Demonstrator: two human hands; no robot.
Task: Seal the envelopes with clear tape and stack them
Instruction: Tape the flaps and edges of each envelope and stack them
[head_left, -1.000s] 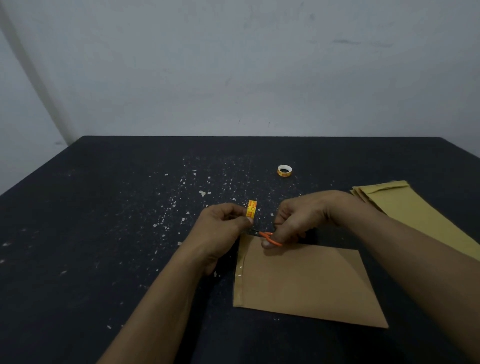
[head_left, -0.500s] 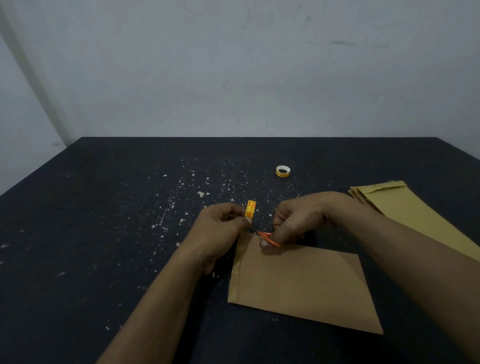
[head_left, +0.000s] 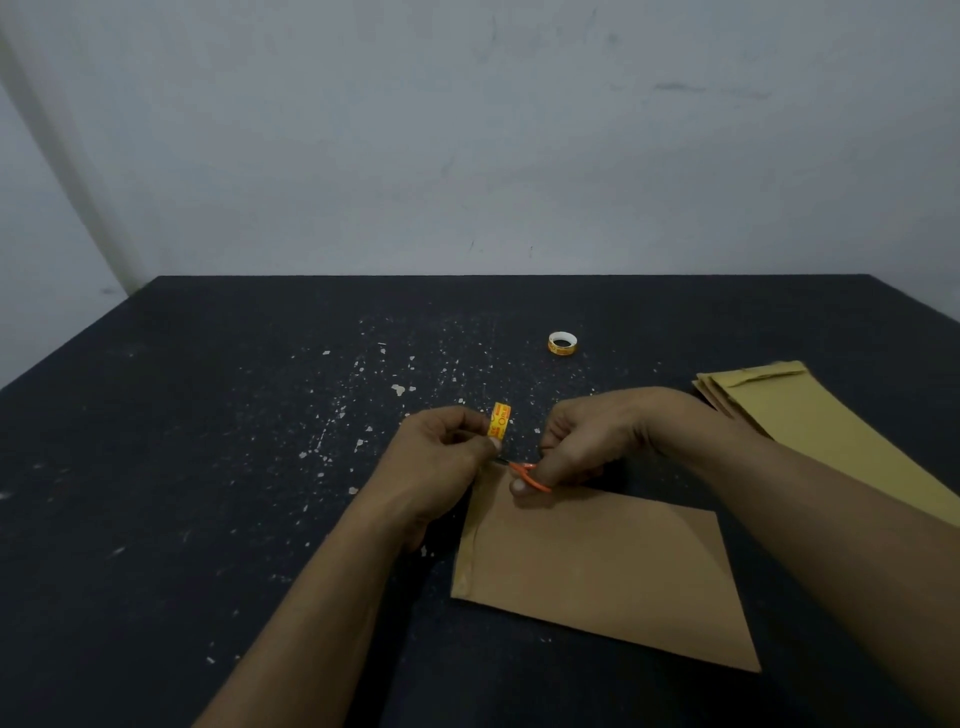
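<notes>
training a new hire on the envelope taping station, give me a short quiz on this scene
1. True or false: the left hand pinches a small yellow tape roll.
2. What does the right hand hold? A) a pen B) orange scissors C) a stapler
3. How many tape rolls are in view?

Key: 1 true. 2 B. 3 two: the one in the left hand, and a second tape roll lying on the table beyond the hands.
</notes>
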